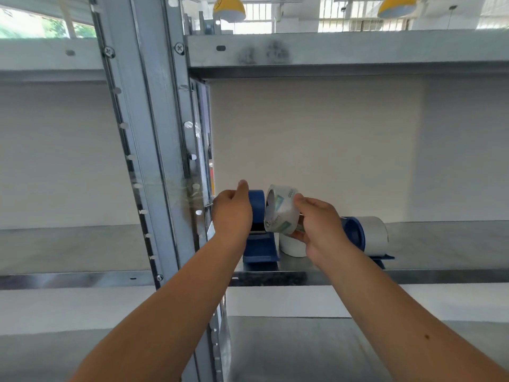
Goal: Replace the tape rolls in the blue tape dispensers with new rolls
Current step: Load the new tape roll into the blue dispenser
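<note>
Head camera showed a person's left hand (232,213) gripping a blue tape dispenser (260,245) on a metal shelf (440,244), while the right hand (316,224) held a new tape roll (281,210) just beside it. Seating it cleanly likely required squaring the core to the hub. A second loaded dispenser (363,235) stood nearby; white wall behind, yellow lamps (228,8) overhead.
</note>
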Tool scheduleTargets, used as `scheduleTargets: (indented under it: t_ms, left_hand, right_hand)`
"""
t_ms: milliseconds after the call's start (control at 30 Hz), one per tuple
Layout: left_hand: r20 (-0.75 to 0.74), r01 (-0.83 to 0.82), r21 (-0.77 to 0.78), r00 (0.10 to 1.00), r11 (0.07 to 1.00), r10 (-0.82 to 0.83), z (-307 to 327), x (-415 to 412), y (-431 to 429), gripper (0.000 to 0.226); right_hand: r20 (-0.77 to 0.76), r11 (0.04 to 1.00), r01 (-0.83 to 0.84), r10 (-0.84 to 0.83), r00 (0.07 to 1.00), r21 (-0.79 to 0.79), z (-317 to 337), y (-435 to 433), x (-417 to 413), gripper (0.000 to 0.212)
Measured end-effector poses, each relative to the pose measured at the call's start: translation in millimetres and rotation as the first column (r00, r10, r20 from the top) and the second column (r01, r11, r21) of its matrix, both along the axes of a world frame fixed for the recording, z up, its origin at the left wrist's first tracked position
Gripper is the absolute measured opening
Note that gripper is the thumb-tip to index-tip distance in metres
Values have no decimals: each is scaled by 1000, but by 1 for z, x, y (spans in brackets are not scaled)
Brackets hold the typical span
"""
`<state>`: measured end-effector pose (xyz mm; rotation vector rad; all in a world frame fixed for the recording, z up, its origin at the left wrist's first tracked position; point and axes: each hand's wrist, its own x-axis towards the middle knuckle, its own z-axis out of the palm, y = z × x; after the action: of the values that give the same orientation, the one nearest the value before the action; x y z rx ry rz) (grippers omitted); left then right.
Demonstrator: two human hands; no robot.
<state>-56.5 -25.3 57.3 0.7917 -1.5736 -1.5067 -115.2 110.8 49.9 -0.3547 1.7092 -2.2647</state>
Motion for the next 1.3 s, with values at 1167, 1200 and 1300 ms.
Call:
scheduleTargets:
  t_ms: [1167, 1200, 1300]
  left_hand:
    - [-167, 434, -260, 859, 862, -483, 2, 94, 48, 95]
    - [-174, 455, -282, 842, 845, -512, 1, 96, 51, 75]
    - [-237, 474, -320, 798, 820, -554, -3, 100, 61, 33]
  right_hand:
    - [-626, 925, -364, 348, 698, 108, -23, 57, 57, 38]
    - [-657, 933, -338, 332, 677, 124, -24, 58, 58, 36]
    - [-737, 949, -254, 305, 604, 184, -24, 59, 61, 35]
